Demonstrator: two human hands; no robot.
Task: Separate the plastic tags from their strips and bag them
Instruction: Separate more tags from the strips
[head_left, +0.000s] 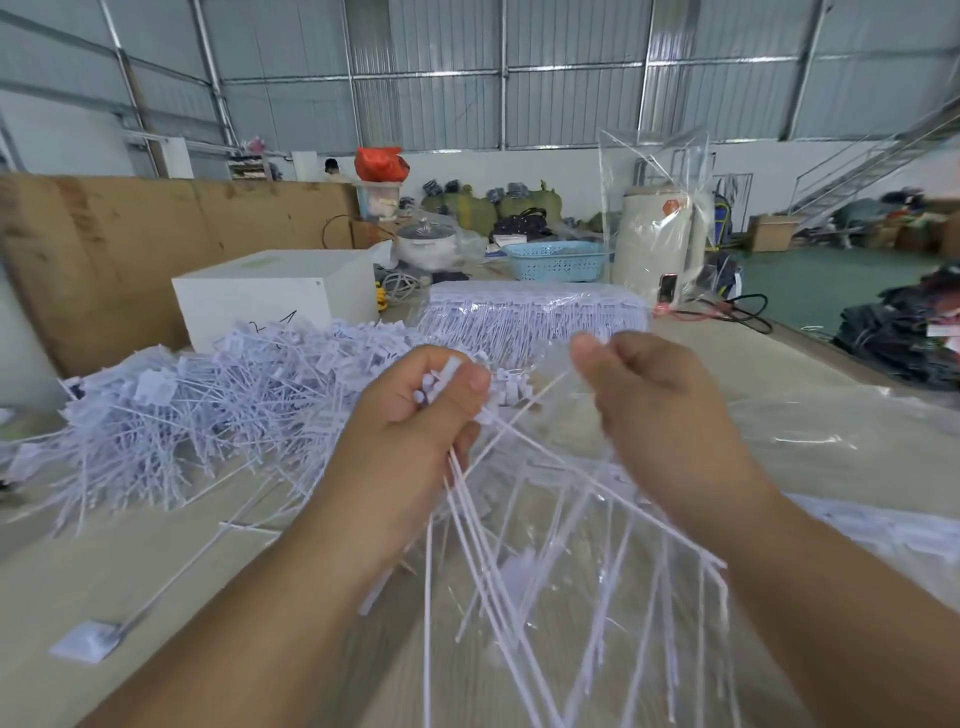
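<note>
My left hand (415, 410) grips a bundle of white plastic tags (483, 525) by their heads, and the long thin tails fan down toward me. My right hand (654, 410) pinches the edge of a clear plastic bag (571, 519) that hangs over those tails. A big loose heap of white tags (208, 400) lies on the table to the left. Behind my hands sits a packed block of tags on their strips (530, 312), wrapped in clear film. One single tag (88, 642) lies alone at the near left.
A white box (270, 291) stands behind the heap, and a cardboard sheet (130, 244) leans at the back left. A blue basket (556, 260), a pot and a white cylinder under an upright clear bag (654, 228) stand farther back. More clear bags (841, 436) lie at right.
</note>
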